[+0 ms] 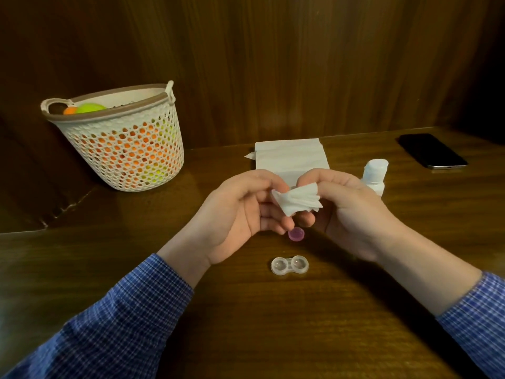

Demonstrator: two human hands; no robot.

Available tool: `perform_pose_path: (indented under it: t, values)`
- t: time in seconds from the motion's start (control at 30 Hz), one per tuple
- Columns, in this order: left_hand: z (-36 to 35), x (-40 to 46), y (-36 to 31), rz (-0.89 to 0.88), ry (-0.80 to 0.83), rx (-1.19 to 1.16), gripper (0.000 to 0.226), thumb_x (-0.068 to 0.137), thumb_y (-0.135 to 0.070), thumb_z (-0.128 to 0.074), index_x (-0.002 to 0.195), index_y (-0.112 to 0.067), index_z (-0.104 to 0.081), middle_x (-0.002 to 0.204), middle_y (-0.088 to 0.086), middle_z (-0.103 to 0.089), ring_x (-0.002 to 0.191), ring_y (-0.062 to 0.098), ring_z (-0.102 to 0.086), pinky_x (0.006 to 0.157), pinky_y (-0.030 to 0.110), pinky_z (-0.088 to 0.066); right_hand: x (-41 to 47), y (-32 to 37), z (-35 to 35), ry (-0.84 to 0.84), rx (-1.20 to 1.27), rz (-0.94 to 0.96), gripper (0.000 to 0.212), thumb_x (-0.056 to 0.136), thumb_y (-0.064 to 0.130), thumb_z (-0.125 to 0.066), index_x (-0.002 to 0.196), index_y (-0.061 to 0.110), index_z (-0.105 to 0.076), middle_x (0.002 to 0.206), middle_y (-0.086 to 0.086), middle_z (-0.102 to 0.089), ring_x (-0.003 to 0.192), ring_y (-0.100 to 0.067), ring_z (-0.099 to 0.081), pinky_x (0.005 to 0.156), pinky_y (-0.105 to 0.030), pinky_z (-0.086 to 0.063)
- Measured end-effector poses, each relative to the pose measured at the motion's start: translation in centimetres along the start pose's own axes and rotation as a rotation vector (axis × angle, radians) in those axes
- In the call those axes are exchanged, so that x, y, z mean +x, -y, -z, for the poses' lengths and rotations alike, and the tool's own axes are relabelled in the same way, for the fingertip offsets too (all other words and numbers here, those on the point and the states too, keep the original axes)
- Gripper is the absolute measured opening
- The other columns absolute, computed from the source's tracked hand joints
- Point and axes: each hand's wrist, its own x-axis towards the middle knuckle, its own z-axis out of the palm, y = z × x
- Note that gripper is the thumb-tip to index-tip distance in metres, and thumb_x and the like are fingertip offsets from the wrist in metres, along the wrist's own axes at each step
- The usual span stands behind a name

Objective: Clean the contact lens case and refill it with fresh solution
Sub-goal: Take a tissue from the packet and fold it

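A clear contact lens case (pixel 289 265) lies on the wooden table with both wells uncovered. One pink cap (pixel 296 234) lies on the table just beyond it, below my fingers. My left hand (pixel 240 214) and my right hand (pixel 352 209) are held together above the table, both pinching a crumpled white tissue (pixel 296 199). Whether anything is wrapped inside the tissue is hidden. A white solution bottle (pixel 375 175) stands behind my right hand, partly covered by it.
A folded white tissue sheet (pixel 291 157) lies at the back centre. A perforated cream basket (pixel 123 140) with orange and green balls stands at the back left. A black phone (pixel 433 150) lies at the back right. A wooden wall rises behind the table.
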Motion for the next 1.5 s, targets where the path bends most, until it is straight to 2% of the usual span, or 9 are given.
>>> perform_pose_path:
  t: [0.1, 0.17, 0.23, 0.37, 0.5, 0.7, 0.83, 1.03, 1.5]
  values:
    - [0.0, 0.1, 0.3, -0.013, -0.110, 0.169, 0.019, 0.086, -0.018, -0.077, 0.099, -0.009, -0.068, 0.084, 0.010, -0.074, 0.071, 0.020, -0.071, 0.062, 0.025, -0.057, 0.0, -0.3, -0.1, -0.055, -0.137, 0.090, 0.032, 0.094, 0.010, -0.050, 0.077, 0.010, -0.077, 0.069, -0.012, -0.065, 0.061, -0.017, -0.062, 0.059, -0.025, -0.054]
    - [0.1, 0.1, 0.4, -0.024, -0.146, 0.252, 0.029, 0.090, -0.001, -0.072, 0.115, -0.012, -0.062, 0.085, 0.008, -0.076, 0.071, 0.020, -0.073, 0.063, 0.024, -0.058, -0.1, -0.4, 0.1, -0.118, -0.397, 0.209, 0.013, 0.094, 0.008, -0.065, 0.088, 0.013, -0.075, 0.072, -0.012, -0.063, 0.064, -0.014, -0.061, 0.061, -0.024, -0.053]
    - [0.3, 0.0, 0.2, -0.006, -0.155, 0.313, 0.040, 0.092, 0.004, -0.069, 0.124, -0.016, -0.057, 0.086, 0.008, -0.077, 0.070, 0.020, -0.073, 0.062, 0.024, -0.058, -0.1, -0.7, 0.4, -0.157, -0.552, 0.249, 0.021, 0.089, 0.003, -0.074, 0.099, 0.020, -0.069, 0.073, -0.008, -0.061, 0.065, -0.015, -0.058, 0.063, -0.026, -0.053]
    - [0.6, 0.0, 0.1, 0.003, -0.078, 0.417, 0.017, 0.100, -0.003, -0.062, 0.115, -0.009, -0.061, 0.077, 0.010, -0.074, 0.062, 0.021, -0.070, 0.055, 0.024, -0.056, -0.1, -0.7, 0.3, -0.126, -0.519, 0.237, 0.032, 0.091, 0.002, -0.072, 0.114, 0.020, -0.061, 0.075, 0.009, -0.069, 0.067, -0.008, -0.064, 0.065, -0.020, -0.054]
    - [0.6, -0.1, 0.2, -0.067, -0.045, 0.313, 0.013, 0.100, -0.002, -0.057, 0.105, -0.014, -0.061, 0.073, 0.009, -0.069, 0.060, 0.021, -0.066, 0.055, 0.026, -0.054, -0.3, -0.3, 0.3, 0.061, -0.405, 0.144, 0.009, 0.101, 0.004, -0.057, 0.107, 0.010, -0.059, 0.069, -0.007, -0.067, 0.058, -0.019, -0.063, 0.062, -0.029, -0.056]
    - [0.4, -0.2, -0.2, -0.015, 0.071, 0.019, 0.021, 0.094, -0.006, -0.056, 0.089, -0.015, -0.074, 0.079, 0.011, -0.070, 0.066, 0.019, -0.068, 0.060, 0.027, -0.055, -0.3, 0.1, 0.1, 0.106, -0.084, 0.142, 0.011, 0.096, 0.006, -0.059, 0.090, 0.007, -0.069, 0.062, -0.010, -0.061, 0.051, -0.018, -0.053, 0.057, -0.027, -0.053]
    - [0.2, 0.0, 0.1, -0.003, -0.002, 0.130, 0.008, 0.092, -0.017, -0.069, 0.087, -0.016, -0.075, 0.080, 0.010, -0.072, 0.069, 0.019, -0.070, 0.061, 0.026, -0.056, -0.2, -0.2, 0.2, 0.055, -0.160, 0.134, 0.025, 0.092, 0.005, -0.046, 0.086, 0.006, -0.071, 0.061, -0.012, -0.063, 0.053, -0.021, -0.058, 0.057, -0.029, -0.054]
    - [0.5, 0.0, 0.3, -0.086, -0.087, 0.495, 0.016, 0.096, -0.005, -0.066, 0.108, -0.013, -0.060, 0.082, 0.012, -0.077, 0.071, 0.024, -0.077, 0.063, 0.026, -0.061, -0.4, 0.1, 0.5, 0.021, -0.525, 0.104, 0.023, 0.089, 0.027, -0.072, 0.106, 0.012, -0.070, 0.078, -0.011, -0.077, 0.064, -0.024, -0.073, 0.060, -0.027, -0.060]
    - [0.5, -0.3, 1.1, -0.106, -0.084, 0.639, 0.007, 0.094, -0.008, -0.071, 0.101, -0.009, -0.073, 0.083, 0.006, -0.081, 0.078, 0.023, -0.080, 0.070, 0.037, -0.066, -1.4, 0.3, 1.1, 0.075, -0.734, 0.151, 0.011, 0.096, 0.024, -0.066, 0.101, 0.016, -0.072, 0.079, -0.003, -0.076, 0.067, -0.017, -0.073, 0.060, -0.022, -0.058]
